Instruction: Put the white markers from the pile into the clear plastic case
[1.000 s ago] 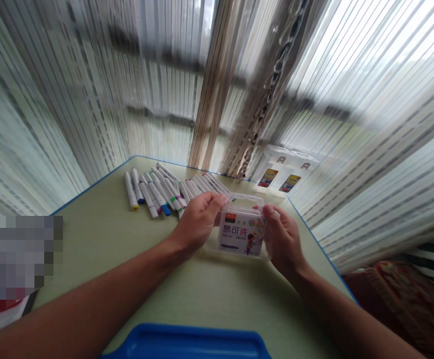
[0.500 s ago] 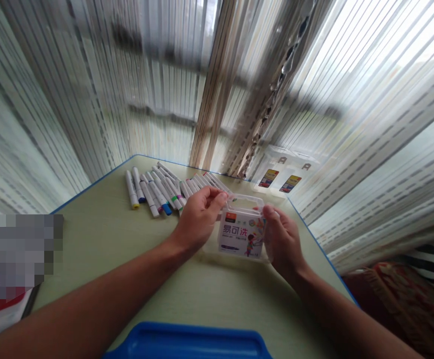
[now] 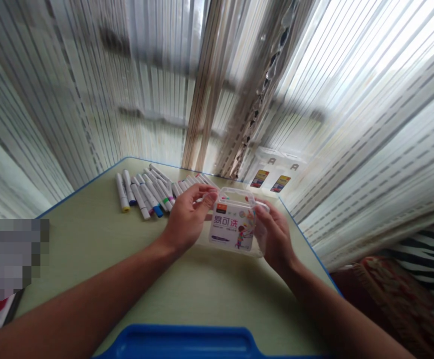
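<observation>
clear case (image 3: 232,227) is grasped at both sides by left hand (image 3: 187,213) and right hand (image 3: 276,230), probably for keeping it steady; markers (image 3: 151,193) lie behind on the desk (image 3: 209,299).

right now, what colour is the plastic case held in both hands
The plastic case is clear, with a mostly white printed front; best seen in head view.

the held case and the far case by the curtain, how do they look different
The held case bears one large whitish panel; the far case bears two small, yellow-topped labels. The left hand and right hand grip the held case; neither touches the far case. Both are see-through.
</observation>
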A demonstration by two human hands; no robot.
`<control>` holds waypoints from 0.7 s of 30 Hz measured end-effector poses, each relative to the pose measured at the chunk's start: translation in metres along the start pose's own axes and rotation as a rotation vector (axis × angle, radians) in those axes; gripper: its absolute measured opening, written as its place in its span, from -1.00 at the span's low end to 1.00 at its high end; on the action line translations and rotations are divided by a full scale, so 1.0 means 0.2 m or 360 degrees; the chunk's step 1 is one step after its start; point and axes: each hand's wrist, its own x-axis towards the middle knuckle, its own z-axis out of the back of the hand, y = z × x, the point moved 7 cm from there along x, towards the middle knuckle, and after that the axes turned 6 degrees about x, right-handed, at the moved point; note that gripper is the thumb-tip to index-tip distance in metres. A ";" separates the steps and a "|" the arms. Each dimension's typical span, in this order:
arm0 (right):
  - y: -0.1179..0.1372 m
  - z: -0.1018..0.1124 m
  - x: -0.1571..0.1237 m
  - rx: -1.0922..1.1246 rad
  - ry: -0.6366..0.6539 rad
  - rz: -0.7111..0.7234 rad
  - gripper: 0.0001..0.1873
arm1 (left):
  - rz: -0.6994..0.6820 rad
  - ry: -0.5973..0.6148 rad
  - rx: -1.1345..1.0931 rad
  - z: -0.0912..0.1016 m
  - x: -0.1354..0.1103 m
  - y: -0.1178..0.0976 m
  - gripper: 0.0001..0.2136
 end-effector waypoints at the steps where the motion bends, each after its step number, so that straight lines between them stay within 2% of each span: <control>1: 0.01 0.00 0.00 -0.0018 0.0018 0.0011 -0.73 | 0.0004 -0.0014 -0.0011 0.00 0.00 0.00 -0.70; 6: 0.02 -0.02 -0.01 -0.0069 0.0079 0.0020 -0.77 | 0.0014 -0.0036 0.0005 0.02 0.01 0.01 -0.68; 15: 0.04 -0.01 -0.01 -0.0070 0.0064 0.0061 -0.80 | 0.0069 -0.0028 0.0044 0.03 0.01 -0.03 -0.64; 21: 0.05 0.02 0.01 -0.0106 -0.0027 0.0109 -0.75 | 0.0033 0.0006 0.0118 0.02 0.01 -0.03 -0.59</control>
